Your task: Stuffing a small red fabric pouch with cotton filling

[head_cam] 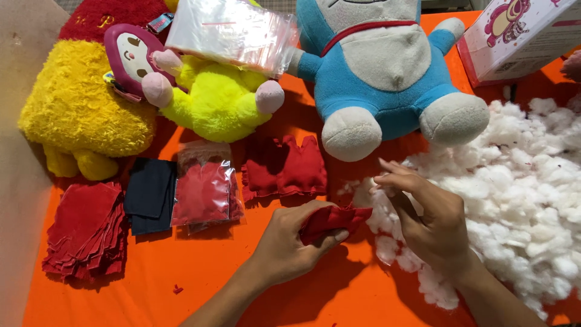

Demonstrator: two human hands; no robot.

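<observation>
Down on the orange cloth (200,284), the left hand (293,242) is closed around a small red fabric piece (333,219), gripping it between thumb and curled fingers so that one crumpled end sticks out to the right. The right hand (426,221) sits just beside it, fingers bent and pinched together at the tips near the edge of a big heap of white stuffing (520,194); whether it holds a tuft of the stuffing cannot be told, since the fingertips blend into the white fluff. The red fabric piece lies between the two hands, just off the near left edge of the stuffing heap.

Behind the hands, a blue and white plush toy (381,66) sits upright, its feet pointing toward the hands. To its left lies a yellow-green plush doll (212,100) with a pink face, and a clear plastic bag (230,30) rests on top of it. Further left is a large fuzzy yellow plush toy (82,109). On the cloth in front of these lie a stack of red felt pieces (85,230), a dark blue fabric stack (150,195), a plastic packet of red cloth (206,192), and a sewn red fabric shape (284,166). A white and pink cardboard box (520,33) stands at the far right.
</observation>
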